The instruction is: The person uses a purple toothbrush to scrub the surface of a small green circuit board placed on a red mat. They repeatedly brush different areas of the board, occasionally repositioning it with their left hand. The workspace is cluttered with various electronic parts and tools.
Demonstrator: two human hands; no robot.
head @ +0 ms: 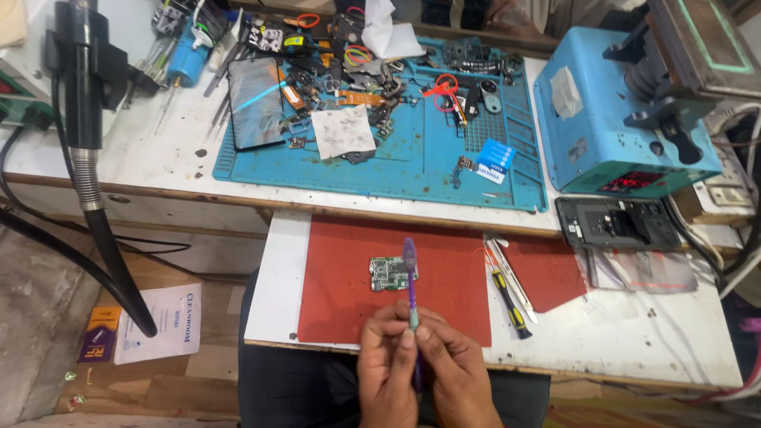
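Purple brush (411, 277) pinched upright by fingers (407, 337) of left hand (388, 372) & right hand (460, 376), bristles above circuit board (392, 273) on red mat (341, 293).

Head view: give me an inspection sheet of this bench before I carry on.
Surface: red mat on a white pull-out board, below the main bench.
Job's things: small green circuit board lies on the red mat; purple brush is upright, its head over the board.
Clutter: blue work mat strewn with phone parts, a dark phone screen, red scissors; a yellow-handled screwdriver beside the red mat.
Grippers: left hand and right hand both pinch the brush handle with their fingers.
Cables: black hose hangs off the bench at left; wires at far right.
Surroundings: blue machine at right; papers on the floor.
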